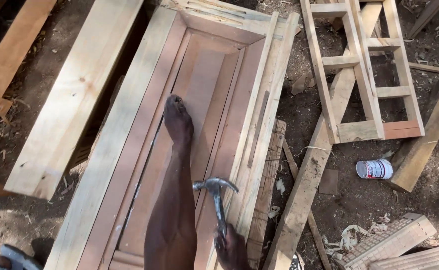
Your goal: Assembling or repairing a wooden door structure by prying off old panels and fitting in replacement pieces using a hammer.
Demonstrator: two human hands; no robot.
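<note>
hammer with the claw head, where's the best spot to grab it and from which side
Grip the claw hammer low on its handle, near the end, where the right hand already wraps it. Come from below, at the near edge of the wooden door frame: the shaft runs up and away from the person, and the metal head sits at the far end over the frame's rail, so the near end is the free one.

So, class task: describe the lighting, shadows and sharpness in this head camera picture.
Head view: hard sunlight falls on the door frame and ladder-like frame; deep shadow lies between the plank and the frame; the claw hammer in the right hand looks slightly blurred; the tin is sharp.
</note>
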